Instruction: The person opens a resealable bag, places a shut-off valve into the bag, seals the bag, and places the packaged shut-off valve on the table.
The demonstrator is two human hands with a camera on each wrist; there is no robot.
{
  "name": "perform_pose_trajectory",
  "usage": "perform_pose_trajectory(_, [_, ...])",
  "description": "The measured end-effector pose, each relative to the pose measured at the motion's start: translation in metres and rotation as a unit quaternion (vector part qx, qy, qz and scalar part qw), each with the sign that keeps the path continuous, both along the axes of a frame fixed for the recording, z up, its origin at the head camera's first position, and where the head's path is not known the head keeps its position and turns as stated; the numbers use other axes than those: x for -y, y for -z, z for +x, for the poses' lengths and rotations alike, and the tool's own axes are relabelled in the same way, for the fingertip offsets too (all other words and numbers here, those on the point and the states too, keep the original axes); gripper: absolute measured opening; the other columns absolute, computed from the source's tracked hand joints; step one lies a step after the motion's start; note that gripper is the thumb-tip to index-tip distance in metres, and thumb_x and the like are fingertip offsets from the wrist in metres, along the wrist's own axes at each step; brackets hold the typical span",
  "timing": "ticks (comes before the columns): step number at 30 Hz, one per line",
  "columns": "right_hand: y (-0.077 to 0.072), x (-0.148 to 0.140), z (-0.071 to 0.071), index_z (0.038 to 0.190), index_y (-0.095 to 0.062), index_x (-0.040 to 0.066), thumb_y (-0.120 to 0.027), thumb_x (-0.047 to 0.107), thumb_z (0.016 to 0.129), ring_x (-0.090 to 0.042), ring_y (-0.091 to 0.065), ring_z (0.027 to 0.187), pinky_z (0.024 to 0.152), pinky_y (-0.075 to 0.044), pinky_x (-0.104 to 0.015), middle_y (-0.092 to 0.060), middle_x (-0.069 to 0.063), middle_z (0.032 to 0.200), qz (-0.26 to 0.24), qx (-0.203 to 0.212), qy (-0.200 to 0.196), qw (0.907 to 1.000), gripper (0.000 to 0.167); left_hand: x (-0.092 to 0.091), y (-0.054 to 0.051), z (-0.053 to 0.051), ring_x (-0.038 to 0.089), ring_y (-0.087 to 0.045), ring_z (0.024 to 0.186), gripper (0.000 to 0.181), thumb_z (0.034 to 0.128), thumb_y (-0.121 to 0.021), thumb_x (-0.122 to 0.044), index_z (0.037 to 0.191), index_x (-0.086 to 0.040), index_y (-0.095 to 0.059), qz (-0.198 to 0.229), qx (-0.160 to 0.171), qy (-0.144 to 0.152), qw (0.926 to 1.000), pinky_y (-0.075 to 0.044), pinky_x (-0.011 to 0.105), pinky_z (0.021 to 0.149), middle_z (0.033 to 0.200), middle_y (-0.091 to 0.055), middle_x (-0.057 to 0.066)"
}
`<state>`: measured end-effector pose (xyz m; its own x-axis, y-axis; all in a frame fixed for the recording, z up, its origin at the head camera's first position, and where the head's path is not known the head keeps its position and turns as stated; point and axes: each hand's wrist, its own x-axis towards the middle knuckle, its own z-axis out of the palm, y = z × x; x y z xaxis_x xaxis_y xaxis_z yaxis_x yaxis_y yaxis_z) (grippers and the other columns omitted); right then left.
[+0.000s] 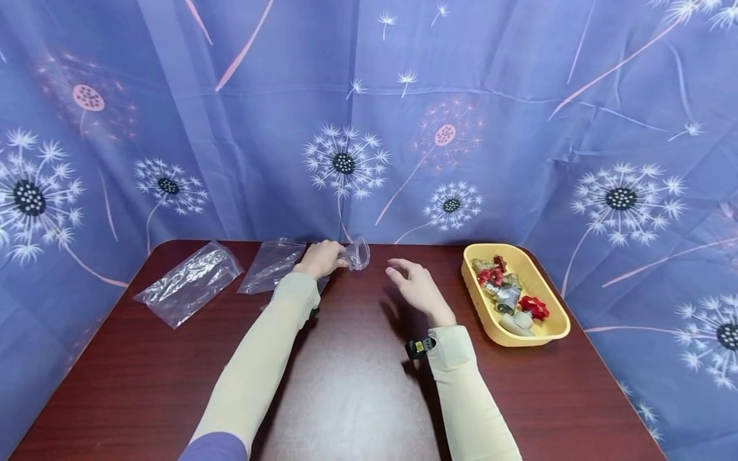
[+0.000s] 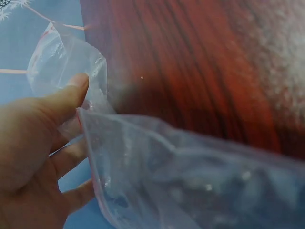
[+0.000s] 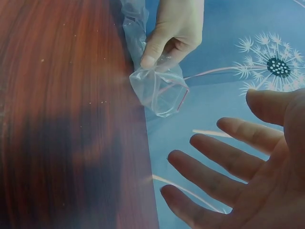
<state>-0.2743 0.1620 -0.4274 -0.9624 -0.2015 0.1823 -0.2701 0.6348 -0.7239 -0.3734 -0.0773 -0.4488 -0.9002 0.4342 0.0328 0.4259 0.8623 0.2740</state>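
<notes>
Near the back edge of the table, my left hand point(image 1: 323, 258) pinches a clear zip-top plastic bag point(image 1: 359, 253) between thumb and fingers. One end of the bag point(image 3: 161, 93) puffs out past the fingertips, and a red line along its edge shows in the right wrist view. More clear plastic point(image 2: 200, 176) hangs below the hand in the left wrist view. My right hand point(image 1: 416, 287) is held over the table to the right of the bag, apart from it. Its fingers point(image 3: 214, 176) are spread and loosely extended, with nothing in them.
Two more clear plastic bags lie at the back left, one flat point(image 1: 193, 282) and one point(image 1: 272, 266) beside my left forearm. A yellow plastic basket point(image 1: 553, 323) at the right holds several valves with red handwheels point(image 1: 533, 307). A blue dandelion-print curtain point(image 1: 392, 173) hangs behind the table.
</notes>
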Motion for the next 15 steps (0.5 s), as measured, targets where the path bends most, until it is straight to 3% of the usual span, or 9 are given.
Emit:
perform_pose_trajectory(8, [0.001,0.001,-0.004,0.123,-0.065,0.006,-0.057,0.024,0.099,-0.024,-0.062,0.108,0.095,-0.045,-0.042,-0.068,-0.01,0.117,-0.013,0.0,0.016,0.9998,0.032,-0.001,-0.002,0.012,0.021,-0.067,0.093,0.022,0.0928,-0.066,-0.034,0.105,-0.019,-0.076,0.06,-0.026,0.022,0.9976,-0.051,0.04,0.079,0.103,-0.072,-0.001])
perform_pose_trajectory(15, [-0.009,-0.001,-0.002,0.124,-0.063,0.003,-0.054,0.023,0.101,-0.036,-0.069,0.092,0.079,-0.051,-0.039,-0.067,-0.016,0.115,-0.066,0.048,0.049,0.9954,0.032,-0.009,-0.013,0.035,0.016,-0.068,0.093,0.019,0.0927,-0.067,-0.033,0.105,-0.022,-0.076,0.097,-0.069,0.042,0.992,-0.051,0.038,0.079,0.099,-0.072,-0.008])
